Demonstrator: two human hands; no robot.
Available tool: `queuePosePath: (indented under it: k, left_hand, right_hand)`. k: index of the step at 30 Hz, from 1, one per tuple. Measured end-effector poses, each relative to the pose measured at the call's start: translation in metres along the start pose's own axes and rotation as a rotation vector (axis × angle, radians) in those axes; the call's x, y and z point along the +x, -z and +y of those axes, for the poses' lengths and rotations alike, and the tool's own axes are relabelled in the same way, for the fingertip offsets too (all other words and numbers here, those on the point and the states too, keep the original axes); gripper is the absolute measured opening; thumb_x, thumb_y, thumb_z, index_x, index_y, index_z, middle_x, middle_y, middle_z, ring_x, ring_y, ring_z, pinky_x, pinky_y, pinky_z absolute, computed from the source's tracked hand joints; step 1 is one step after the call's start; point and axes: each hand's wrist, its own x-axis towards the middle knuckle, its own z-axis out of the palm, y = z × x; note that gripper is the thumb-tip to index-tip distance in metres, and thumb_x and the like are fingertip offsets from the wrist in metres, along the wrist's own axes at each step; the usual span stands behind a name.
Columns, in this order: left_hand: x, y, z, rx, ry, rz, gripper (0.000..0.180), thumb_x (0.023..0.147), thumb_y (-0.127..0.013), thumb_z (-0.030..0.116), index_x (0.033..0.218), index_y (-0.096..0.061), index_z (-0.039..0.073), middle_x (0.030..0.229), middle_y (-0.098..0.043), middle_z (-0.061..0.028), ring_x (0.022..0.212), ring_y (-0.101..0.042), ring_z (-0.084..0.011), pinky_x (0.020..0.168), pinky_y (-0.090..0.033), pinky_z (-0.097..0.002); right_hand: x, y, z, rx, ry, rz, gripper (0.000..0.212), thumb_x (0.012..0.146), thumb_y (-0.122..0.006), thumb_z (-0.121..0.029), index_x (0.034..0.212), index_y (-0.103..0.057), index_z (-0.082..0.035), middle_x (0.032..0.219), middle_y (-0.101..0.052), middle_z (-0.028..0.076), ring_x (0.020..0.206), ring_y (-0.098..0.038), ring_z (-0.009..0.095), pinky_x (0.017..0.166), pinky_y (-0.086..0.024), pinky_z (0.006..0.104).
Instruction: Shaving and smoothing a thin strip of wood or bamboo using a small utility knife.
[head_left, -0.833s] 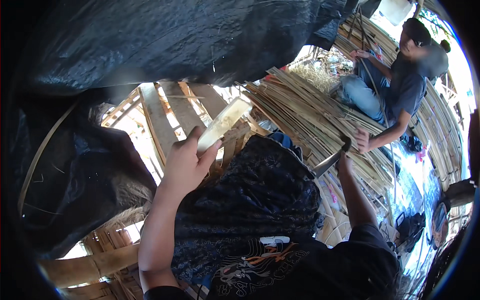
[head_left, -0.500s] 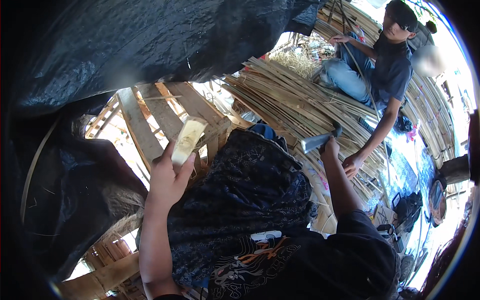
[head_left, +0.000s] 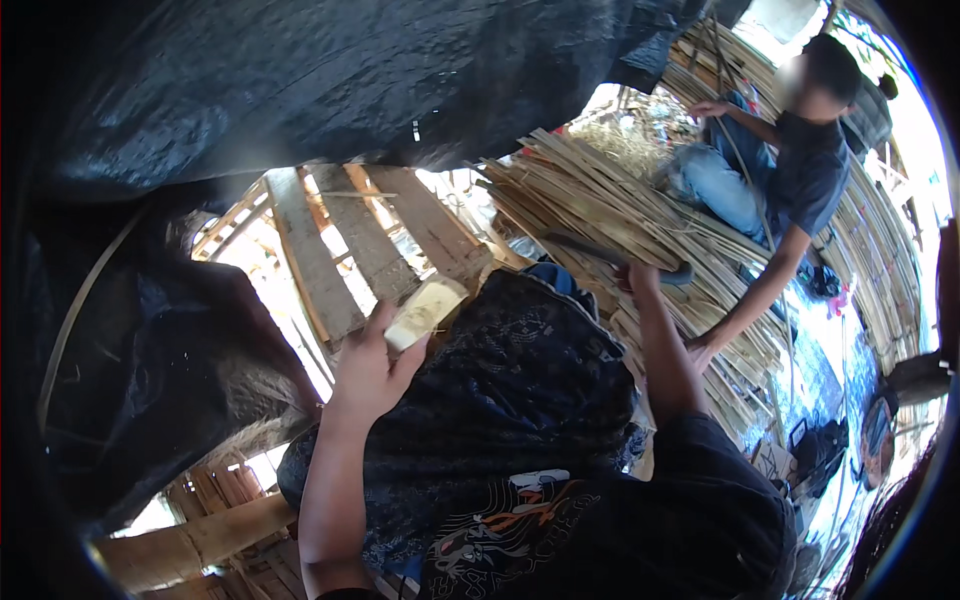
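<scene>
Now dark cloth (head_left: 500, 410) spreads over your lap. Left hand (head_left: 370, 375) grips pale wood piece (head_left: 426, 312), tipped further right than half second ago. Right hand (head_left: 637, 278) closed on long-bladed tool (head_left: 588, 248), blade swung outward, apart from wood: no cut this instant. Blur hides edge's facing, probably. Beyond: slatted planks (head_left: 370, 240) under black sheeting (head_left: 350, 80), heaped split strips (head_left: 600, 200), seated co-worker (head_left: 812, 170) reaching down beside heap.
</scene>
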Motion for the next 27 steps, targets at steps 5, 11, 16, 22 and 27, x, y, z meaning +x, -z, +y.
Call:
queuePosePath:
  k: [5, 11, 16, 22, 27]
  left_hand:
    - [0.015, 0.002, 0.007, 0.045, 0.088, 0.013, 0.044, 0.092, -0.065, 0.031, 0.121, -0.048, 0.002, 0.071, -0.066, -0.0193, 0.069, -0.068, -0.0415, 0.060, -0.053, -0.0463]
    - [0.042, 0.011, 0.010, 0.005, -0.129, 0.142, 0.052, 0.092, -0.068, 0.030, 0.124, -0.046, -0.006, 0.063, -0.062, -0.0183, 0.060, -0.066, -0.0354, 0.056, -0.051, -0.0408]
    - [0.083, 0.048, 0.064, 0.086, -0.315, 0.209, 0.049, 0.092, -0.068, 0.031, 0.120, -0.046, -0.003, 0.068, -0.064, -0.0198, 0.062, -0.068, -0.0389, 0.056, -0.053, -0.0414]
    - [0.149, 0.088, 0.152, 0.167, -0.500, 0.156, 0.038, 0.096, -0.062, 0.033, 0.103, -0.050, -0.003, 0.057, -0.059, -0.0107, 0.049, -0.063, -0.0304, 0.047, -0.049, -0.0402]
    - [0.212, 0.075, 0.200, 0.377, -0.474, 0.110, 0.046, 0.094, -0.060, 0.039, 0.102, -0.062, -0.006, 0.075, -0.067, -0.0176, 0.066, -0.069, -0.0338, 0.061, -0.055, -0.0441]
  right_hand:
    - [-0.021, 0.075, 0.036, -1.249, 0.671, 0.279, 0.057, 0.074, -0.057, -0.008, 0.131, -0.048, -0.002, 0.135, -0.048, 0.022, 0.128, -0.044, 0.039, 0.101, -0.042, 0.0527]
    - [-0.003, 0.077, 0.025, -1.269, 0.629, 0.143, 0.055, 0.075, -0.054, -0.003, 0.130, -0.049, -0.005, 0.134, -0.050, 0.016, 0.132, -0.042, 0.036, 0.103, -0.040, 0.0525]
    - [0.038, 0.085, 0.032, -1.341, 0.720, 0.109, 0.039, 0.081, -0.052, -0.004, 0.120, -0.055, -0.006, 0.126, -0.054, 0.016, 0.124, -0.048, 0.036, 0.101, -0.039, 0.0508]
    - [0.020, 0.073, 0.008, -1.390, 0.704, 0.134, 0.021, 0.087, -0.055, -0.013, 0.107, -0.060, -0.012, 0.117, -0.060, 0.013, 0.112, -0.055, 0.036, 0.098, -0.038, 0.0501]
    - [0.047, 0.091, 0.025, -1.402, 0.725, 0.144, 0.033, 0.078, -0.072, -0.019, 0.108, -0.058, -0.015, 0.113, -0.059, 0.011, 0.115, -0.053, 0.035, 0.096, -0.041, 0.0517]
